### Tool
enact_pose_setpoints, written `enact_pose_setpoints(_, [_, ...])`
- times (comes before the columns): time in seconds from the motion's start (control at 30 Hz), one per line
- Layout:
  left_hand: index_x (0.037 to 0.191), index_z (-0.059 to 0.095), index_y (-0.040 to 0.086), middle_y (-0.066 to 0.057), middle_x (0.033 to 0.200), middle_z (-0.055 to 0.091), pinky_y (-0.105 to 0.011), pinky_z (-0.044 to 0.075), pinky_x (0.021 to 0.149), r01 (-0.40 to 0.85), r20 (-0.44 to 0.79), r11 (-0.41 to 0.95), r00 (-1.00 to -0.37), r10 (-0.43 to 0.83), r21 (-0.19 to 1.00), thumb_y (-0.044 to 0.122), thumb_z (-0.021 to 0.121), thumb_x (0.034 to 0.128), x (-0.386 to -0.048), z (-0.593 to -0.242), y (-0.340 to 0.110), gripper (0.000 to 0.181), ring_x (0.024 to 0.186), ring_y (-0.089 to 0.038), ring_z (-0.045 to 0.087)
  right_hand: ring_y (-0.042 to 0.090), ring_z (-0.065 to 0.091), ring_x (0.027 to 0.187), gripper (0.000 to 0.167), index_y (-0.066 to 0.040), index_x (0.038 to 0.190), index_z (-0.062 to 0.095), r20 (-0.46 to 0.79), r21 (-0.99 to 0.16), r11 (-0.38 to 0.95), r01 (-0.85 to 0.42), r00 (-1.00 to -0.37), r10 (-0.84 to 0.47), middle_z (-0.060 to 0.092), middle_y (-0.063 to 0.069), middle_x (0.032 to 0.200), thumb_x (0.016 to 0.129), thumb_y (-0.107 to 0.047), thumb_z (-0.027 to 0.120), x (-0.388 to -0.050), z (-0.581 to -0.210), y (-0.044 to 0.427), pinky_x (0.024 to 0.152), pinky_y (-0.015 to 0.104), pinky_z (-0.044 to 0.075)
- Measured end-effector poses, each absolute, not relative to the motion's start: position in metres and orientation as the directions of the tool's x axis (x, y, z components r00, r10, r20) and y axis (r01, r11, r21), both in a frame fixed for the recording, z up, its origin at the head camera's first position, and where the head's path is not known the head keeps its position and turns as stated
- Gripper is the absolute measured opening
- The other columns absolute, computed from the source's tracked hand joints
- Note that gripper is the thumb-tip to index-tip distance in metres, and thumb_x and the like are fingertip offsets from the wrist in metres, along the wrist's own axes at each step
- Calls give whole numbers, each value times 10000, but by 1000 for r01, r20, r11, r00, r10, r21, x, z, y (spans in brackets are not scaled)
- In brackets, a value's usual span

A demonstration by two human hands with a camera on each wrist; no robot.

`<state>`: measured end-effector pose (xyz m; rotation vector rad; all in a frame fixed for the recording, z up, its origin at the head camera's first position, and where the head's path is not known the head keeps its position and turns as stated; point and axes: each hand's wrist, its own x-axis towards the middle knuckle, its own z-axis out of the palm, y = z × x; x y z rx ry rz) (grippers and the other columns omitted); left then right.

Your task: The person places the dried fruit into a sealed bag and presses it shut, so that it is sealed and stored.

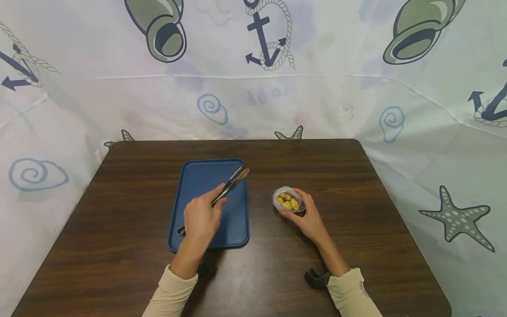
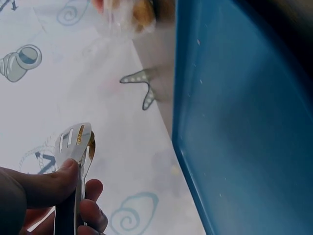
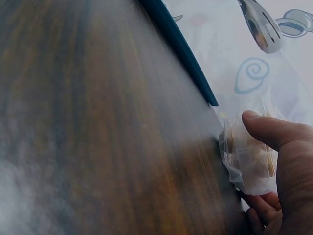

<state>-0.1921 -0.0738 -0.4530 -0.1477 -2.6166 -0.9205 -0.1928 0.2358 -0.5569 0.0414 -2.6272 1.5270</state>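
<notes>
My left hand [image 1: 203, 218] grips a pair of metal tongs [image 1: 233, 179] above the blue tray [image 1: 198, 176]. The tips of the tongs point up and to the right, past the tray's right edge, and look nearly together; nothing shows between them. In the left wrist view, the thumb presses along the slotted tongs [image 2: 73, 142]. My right hand [image 1: 310, 220] holds a clear plastic bag [image 1: 277, 193], its thumb and fingers around the sides. Several small yellowish pieces [image 1: 288, 203] lie inside the bag's open top. In the right wrist view, the bag [image 3: 249, 166] stands at the table surface.
Both hands are over a dark wooden table [image 1: 336, 176]. A black wrist strap [image 1: 317, 279] is on the right forearm. Behind and beside the table hangs a white cloth [image 1: 245, 105] printed with anchors, shells and starfish.
</notes>
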Motion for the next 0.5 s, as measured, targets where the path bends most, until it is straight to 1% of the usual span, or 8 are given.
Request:
enact_pose_setpoints(0.1, [1289,749,207,-140,1101,791,-481,480,580,232,377,774,-926,-9,589,193,802,894,-190,-452,-67,399,620,-293,623,283,486,1332,793,-301,1531,437,101,-862,501,-74,-995,27,488,56,1461,855,-391,841,-193,-557,236,1131,583,357])
enact_pose_setpoints(0.23, [1289,748,212,-132,1090,795,-413,439,543,255,378,768,-926,18,587,199,806,892,-187,-453,-58,402,565,-236,563,284,485,1330,799,-301,1533,434,97,-863,501,-69,-995,30,487,54,1460,853,-397,842,-193,-557,235,1131,587,356])
enact_pose_setpoints(0.3, [1292,746,217,-131,1086,796,-363,380,506,262,368,759,-929,33,595,201,805,893,-185,-454,-53,403,508,-197,483,283,486,1325,799,-303,1533,433,95,-861,504,-66,-995,32,488,52,1456,853,-398,841,-193,-557,235,1129,585,357])
enact_pose_setpoints(0.4, [1297,742,227,-128,1071,800,-313,302,488,272,355,753,-933,55,599,201,806,890,-183,-455,-46,413,465,-146,369,283,486,1324,798,-305,1531,436,91,-861,504,-61,-995,35,490,52,1448,851,-397,842,-193,-556,235,1130,585,356])
enact_pose_setpoints(0.47, [1294,744,227,-121,1066,802,-299,280,474,287,358,751,-931,72,594,210,810,885,-182,-456,-41,415,449,-122,316,283,488,1321,794,-305,1527,441,94,-861,504,-63,-995,36,494,52,1442,849,-395,844,-194,-556,235,1126,581,359])
enact_pose_setpoints(0.5, [1290,747,229,-115,1065,803,-294,288,475,296,364,754,-928,81,587,220,812,882,-182,-457,-39,413,453,-113,321,283,489,1319,793,-305,1525,443,96,-862,503,-65,-995,36,495,52,1439,848,-394,846,-194,-556,235,1125,579,360])
